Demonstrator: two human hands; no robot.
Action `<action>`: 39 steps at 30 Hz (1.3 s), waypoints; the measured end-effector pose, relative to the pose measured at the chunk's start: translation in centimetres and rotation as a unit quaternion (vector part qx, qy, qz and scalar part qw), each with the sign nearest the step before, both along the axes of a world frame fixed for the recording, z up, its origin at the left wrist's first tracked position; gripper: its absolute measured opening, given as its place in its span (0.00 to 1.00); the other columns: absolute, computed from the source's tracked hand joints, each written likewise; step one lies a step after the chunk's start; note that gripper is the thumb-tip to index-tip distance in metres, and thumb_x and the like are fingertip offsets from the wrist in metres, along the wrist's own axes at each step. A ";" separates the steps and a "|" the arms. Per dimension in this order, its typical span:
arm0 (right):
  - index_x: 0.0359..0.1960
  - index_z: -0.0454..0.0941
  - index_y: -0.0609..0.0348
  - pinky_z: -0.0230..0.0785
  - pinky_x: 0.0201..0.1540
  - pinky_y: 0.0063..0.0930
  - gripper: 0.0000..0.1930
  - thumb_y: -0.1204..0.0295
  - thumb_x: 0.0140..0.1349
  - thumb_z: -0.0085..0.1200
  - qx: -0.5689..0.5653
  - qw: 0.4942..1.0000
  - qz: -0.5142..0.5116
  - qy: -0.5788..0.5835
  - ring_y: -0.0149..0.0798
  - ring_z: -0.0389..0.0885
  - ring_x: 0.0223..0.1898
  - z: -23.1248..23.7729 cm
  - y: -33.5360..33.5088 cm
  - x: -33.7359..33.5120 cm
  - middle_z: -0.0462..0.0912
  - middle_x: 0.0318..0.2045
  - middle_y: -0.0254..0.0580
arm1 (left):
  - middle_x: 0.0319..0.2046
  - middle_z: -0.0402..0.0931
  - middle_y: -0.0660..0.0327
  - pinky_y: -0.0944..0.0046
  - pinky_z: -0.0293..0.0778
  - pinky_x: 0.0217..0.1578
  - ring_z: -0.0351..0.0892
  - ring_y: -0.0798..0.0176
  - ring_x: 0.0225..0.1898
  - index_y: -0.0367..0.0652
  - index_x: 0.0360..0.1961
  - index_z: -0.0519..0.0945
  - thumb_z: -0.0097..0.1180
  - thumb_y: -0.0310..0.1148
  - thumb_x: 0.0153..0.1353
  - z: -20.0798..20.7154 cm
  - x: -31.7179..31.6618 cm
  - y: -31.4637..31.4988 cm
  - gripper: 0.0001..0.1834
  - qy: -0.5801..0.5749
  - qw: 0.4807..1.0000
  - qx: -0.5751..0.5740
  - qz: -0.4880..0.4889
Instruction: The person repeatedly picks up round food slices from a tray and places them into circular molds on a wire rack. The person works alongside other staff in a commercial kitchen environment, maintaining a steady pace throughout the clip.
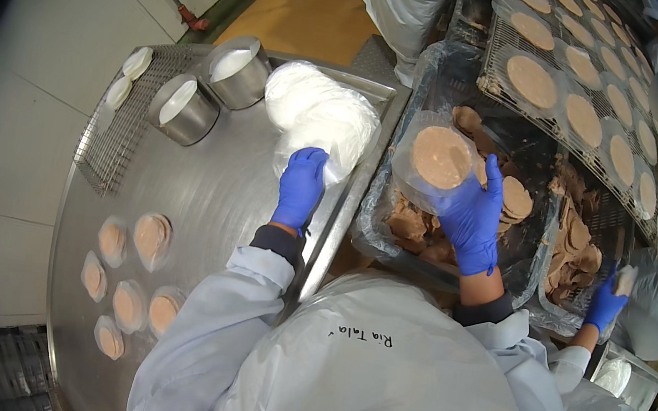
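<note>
My right hand (472,217), in a blue glove, holds up a round pale-brown meat patty (442,157) on a translucent round sheet, its thumb extended upward. Beneath it is a plastic-lined crate (527,259) with loose brown patties and pieces inside. At the edge of a pile of thin white translucent sheets (317,111) is my left hand (300,189), also gloved in blue. Its fingers are curled together on the sheets at the pile's near edge; the fingertips are partly hidden.
The steel table (217,223) bears several small patty stacks (128,306), two metal cylinders (183,109) with white tops, and a wire rack (125,126). Right, a large wire rack (555,124) carries rows of patties above the crates. Co-workers' gloved hands (606,303) are close by on the right.
</note>
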State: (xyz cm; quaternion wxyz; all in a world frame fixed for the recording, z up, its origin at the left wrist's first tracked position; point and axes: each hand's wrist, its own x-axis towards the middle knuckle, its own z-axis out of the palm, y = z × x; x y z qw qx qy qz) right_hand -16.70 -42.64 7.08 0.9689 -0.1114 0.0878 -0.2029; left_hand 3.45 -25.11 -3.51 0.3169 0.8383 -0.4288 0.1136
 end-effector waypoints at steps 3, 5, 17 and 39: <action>0.58 0.53 0.64 0.47 0.61 0.47 0.34 0.51 0.58 0.40 0.013 1.000 -0.018 0.010 0.51 0.56 0.59 -0.4 -0.4 -0.6 0.57 0.58 0.53 | 0.36 0.74 0.52 0.60 0.67 0.44 0.72 0.53 0.41 0.38 0.36 0.75 0.45 0.25 0.54 -0.2 0.3 -0.2 0.09 0.109 0.990 -0.084 0.030; 0.58 0.54 0.64 0.46 0.61 0.48 0.33 0.51 0.58 0.40 0.000 0.999 -0.050 0.006 0.51 0.56 0.59 0.0 -1.6 -1.8 0.57 0.58 0.53 | 0.33 0.76 0.55 0.62 0.67 0.42 0.74 0.57 0.37 0.37 0.36 0.75 0.42 0.25 0.58 -0.7 1.9 -1.1 0.10 0.244 0.941 -0.224 0.067; 0.52 0.62 0.61 0.59 0.55 0.44 0.19 0.70 0.58 0.43 -0.061 0.928 -0.362 0.065 0.46 0.66 0.52 1.1 -12.9 -6.9 0.67 0.50 0.46 | 0.42 0.73 0.54 0.67 0.70 0.45 0.73 0.60 0.44 0.35 0.48 0.68 0.58 0.34 0.51 9.2 -11.0 -23.6 0.24 0.189 0.909 -0.123 -0.350; 0.55 0.61 0.61 0.56 0.55 0.30 0.24 0.65 0.59 0.46 -0.245 0.881 -0.330 0.235 0.39 0.63 0.55 3.0 -7.8 -6.2 0.66 0.53 0.47 | 0.52 0.64 0.51 0.51 0.64 0.53 0.65 0.52 0.53 0.37 0.53 0.62 0.47 0.38 0.59 8.1 -10.1 -17.2 0.24 0.831 0.429 -0.239 -0.262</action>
